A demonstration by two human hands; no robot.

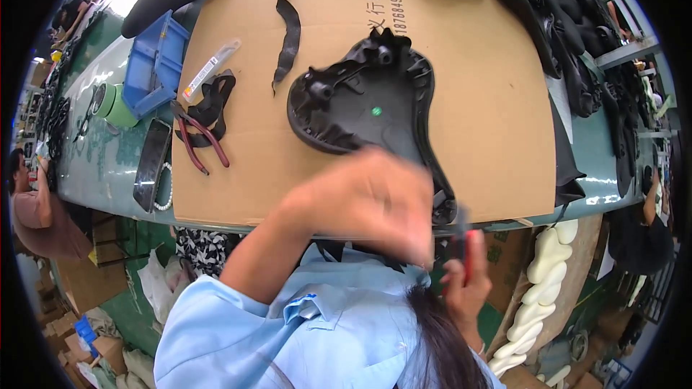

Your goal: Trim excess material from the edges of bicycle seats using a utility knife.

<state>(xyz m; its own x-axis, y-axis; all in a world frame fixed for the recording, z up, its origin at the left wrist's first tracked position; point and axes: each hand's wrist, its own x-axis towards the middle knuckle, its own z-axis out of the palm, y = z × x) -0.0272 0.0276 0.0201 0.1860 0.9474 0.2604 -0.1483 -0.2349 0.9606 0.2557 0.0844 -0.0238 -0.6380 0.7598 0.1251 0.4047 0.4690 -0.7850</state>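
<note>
The fingers of the right hand (465,284) are wrapped around a small red-handled tool (467,251) with a dark upper part, held upright just below the bench edge; what kind of tool it is cannot be told. The left hand (375,205) is motion-blurred, raised in front of the chest and overlapping the near edge of the black moulded plastic saddle base (367,97); whether its fingers are spread or curled, and whether anything is touched, cannot be told. The saddle base is seen lying underside up on a brown corrugated cardboard sheet (483,79) spread over the green bench (108,151), with its narrow nose pointed toward the person and a small green dot near its middle. To the left of it on the cardboard, red-handled pliers (198,137) are seen resting against a black strap bundle (215,101), with a clear utility knife (210,70) just above them and a long black strap (292,29) curling toward the far edge. Off the cardboard, a blue plastic bin (155,65), a green tape roll (114,104) and a dark phone (153,162) are seen on the bench. Finished black saddles (555,7) are piled along the far right. White foam pads (537,288) are stacked below the bench on the right.
</note>
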